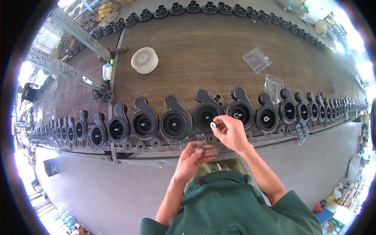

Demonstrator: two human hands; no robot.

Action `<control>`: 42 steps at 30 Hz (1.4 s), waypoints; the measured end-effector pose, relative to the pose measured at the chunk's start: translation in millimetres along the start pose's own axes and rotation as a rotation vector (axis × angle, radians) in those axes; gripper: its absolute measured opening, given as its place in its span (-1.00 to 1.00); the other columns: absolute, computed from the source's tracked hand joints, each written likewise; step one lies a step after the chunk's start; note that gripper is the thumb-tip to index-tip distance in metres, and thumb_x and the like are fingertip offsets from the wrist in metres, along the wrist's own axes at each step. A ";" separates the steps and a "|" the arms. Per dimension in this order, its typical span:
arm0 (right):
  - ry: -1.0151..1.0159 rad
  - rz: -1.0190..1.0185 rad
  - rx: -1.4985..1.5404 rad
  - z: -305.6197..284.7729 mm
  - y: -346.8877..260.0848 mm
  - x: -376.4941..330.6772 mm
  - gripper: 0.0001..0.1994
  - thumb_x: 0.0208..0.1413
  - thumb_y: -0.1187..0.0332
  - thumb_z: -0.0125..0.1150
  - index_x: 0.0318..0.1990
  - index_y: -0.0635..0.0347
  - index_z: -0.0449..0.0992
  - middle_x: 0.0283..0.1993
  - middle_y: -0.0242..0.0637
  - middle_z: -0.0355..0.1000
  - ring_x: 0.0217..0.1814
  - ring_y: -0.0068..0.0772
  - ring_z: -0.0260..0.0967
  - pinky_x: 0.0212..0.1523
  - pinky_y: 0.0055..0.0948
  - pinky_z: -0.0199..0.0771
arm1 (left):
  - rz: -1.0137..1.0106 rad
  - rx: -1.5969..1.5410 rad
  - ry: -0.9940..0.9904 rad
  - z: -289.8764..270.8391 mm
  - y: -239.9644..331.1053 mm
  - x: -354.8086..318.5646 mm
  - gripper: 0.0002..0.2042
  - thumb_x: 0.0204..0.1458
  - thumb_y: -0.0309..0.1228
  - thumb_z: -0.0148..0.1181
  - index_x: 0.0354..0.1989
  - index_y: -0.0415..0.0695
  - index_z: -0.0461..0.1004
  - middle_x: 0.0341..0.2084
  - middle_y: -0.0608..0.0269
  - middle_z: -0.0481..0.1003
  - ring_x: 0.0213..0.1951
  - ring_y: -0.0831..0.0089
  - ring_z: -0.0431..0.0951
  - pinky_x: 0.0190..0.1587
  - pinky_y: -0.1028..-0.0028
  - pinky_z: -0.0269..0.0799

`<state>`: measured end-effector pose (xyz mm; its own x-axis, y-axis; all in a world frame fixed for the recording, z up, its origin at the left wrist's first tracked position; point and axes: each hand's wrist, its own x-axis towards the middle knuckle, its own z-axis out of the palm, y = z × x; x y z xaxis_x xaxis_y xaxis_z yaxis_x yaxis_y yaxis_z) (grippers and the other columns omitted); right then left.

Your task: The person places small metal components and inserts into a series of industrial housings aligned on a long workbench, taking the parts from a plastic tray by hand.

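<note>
My left hand (188, 161) is held low at the front edge of the workbench (188, 58), palm up. Its thumb and fingers close on a small round metal ring (200, 150). Above it and to the right, my right hand (232, 133) pinches a small light-coloured piece (213, 125), too small to name. That hand is over the lower right of a black round housing (206, 116) with a side spout and a shaft end in its middle. A similar housing (175, 123) stands to its left, another housing (239, 112) to its right.
Black housings run in a long curved row along the near edge, with small round flanged parts (156, 142) before them. Clear plastic trays (257, 60) and a round whitish block (144, 60) lie on the bench. Another housing row (193, 7) lines the far edge. A metal post (80, 34) rises left.
</note>
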<state>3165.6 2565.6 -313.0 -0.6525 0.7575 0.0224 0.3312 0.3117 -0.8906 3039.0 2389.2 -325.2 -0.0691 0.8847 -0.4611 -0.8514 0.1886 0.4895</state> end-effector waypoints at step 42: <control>0.353 -0.306 -0.818 99.9 -40.7 43.2 -0.91 -0.02 0.39 0.41 -0.36 0.08 0.62 -0.33 -0.36 0.44 -0.22 -0.22 0.49 -0.28 -0.20 0.50 | 0.078 -0.135 0.086 -94.2 74.9 -45.1 -0.70 0.35 -0.44 -0.13 0.09 -0.41 0.37 0.02 -0.25 0.50 0.07 -0.11 0.58 0.14 0.09 0.57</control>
<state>3055.9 2528.3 -321.1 -0.5901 0.6643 0.4587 0.6427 0.7304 -0.2310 2929.3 2323.3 -337.6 -0.1767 0.8538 -0.4898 -0.9033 0.0570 0.4252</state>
